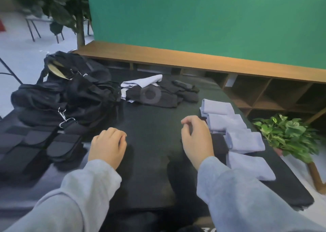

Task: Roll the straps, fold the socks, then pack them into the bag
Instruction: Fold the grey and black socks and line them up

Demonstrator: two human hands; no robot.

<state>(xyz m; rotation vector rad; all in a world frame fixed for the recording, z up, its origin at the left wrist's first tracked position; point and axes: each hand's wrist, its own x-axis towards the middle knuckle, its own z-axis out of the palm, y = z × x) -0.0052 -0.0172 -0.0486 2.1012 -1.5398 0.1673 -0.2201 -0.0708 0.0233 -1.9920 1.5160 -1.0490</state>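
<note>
A flat black table mat (151,161) lies before a big green wall (211,20). Over the mat, the left hand (107,144) and right hand (196,141) hang loosely curled, holding nothing.

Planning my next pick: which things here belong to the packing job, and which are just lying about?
Job:
black bag
folded light socks
unfolded sock pile
dark straps

Lying about:
potted plant
wooden shelf
green screen
</note>
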